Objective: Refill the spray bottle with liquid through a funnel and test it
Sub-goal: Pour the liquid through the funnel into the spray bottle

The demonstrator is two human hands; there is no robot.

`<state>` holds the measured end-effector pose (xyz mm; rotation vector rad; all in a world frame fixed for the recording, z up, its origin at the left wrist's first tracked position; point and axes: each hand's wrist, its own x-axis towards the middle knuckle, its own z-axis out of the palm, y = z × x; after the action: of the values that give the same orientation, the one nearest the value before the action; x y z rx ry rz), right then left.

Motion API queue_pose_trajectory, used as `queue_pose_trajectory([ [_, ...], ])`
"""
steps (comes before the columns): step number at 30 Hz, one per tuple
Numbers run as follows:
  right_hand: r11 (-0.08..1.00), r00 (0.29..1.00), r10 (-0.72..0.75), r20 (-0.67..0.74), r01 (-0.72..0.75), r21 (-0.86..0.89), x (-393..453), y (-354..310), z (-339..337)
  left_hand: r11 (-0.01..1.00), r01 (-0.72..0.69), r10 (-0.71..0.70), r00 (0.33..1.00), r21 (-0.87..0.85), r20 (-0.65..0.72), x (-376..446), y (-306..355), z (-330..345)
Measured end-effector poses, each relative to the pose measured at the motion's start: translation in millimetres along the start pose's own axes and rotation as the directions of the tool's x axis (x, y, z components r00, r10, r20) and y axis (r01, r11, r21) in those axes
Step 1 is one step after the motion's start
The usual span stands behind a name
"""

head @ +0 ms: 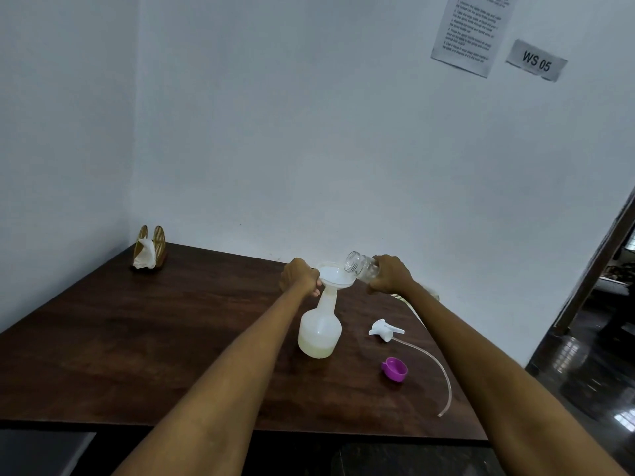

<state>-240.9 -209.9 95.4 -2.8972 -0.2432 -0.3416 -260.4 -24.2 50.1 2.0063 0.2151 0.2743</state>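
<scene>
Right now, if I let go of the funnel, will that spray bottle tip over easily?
Probably top-heavy: the spray bottle holds only a shallow layer of liquid, so it is likely light. The wide funnel sits high in its narrow neck, steadied by the left hand; a nudge might tip it.

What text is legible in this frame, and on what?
"WS 05": grey label stuck on the wall, upper right.
Printed sheet left of it: numbered lines, too small and blurred to read.
No readable text on the spray bottle, the clear bottle or the purple cap.
</scene>
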Motion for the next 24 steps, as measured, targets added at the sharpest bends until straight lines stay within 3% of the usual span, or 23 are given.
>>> queue_pose_trajectory([
  [24,0.986,0.997,-0.054,-0.055,0.045,-0.159,5.2,1.1,-0.1,1.0,0.003,-0.003,1.0,0.025,-0.008,-2.7,0.7,-1.8],
])
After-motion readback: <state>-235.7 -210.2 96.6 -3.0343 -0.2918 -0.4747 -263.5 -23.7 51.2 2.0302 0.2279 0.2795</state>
